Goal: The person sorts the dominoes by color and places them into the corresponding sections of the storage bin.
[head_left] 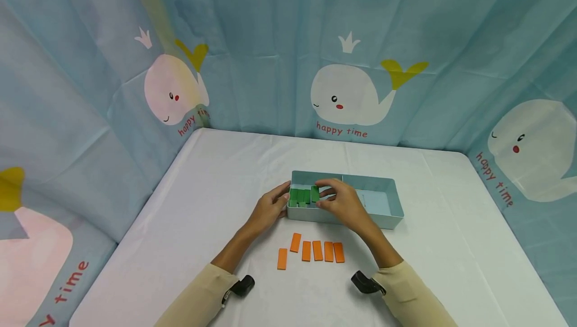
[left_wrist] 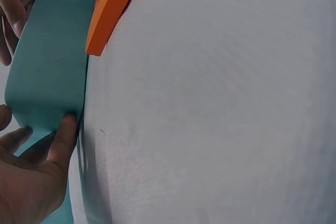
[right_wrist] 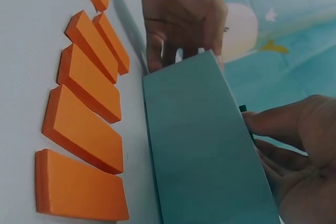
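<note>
A long blue-green box (head_left: 347, 219) with a divider stands on the table, and several green blocks (head_left: 299, 197) lie in its left compartment. My right hand (head_left: 344, 204) pinches one green block (head_left: 315, 194) between thumb and fingers over that compartment, to the right of the others. In the right wrist view the box wall hides most of this block. My left hand (head_left: 267, 211) rests its fingertips against the outside of the box's left end, as the left wrist view also shows on the end wall (left_wrist: 44, 87).
Several orange blocks (head_left: 317, 250) lie in a loose row on the white tablecloth (head_left: 225, 177), in front of the box. The right compartment (head_left: 376, 202) of the box shows its pale floor. A whale-print curtain (head_left: 270, 91) hangs behind the table.
</note>
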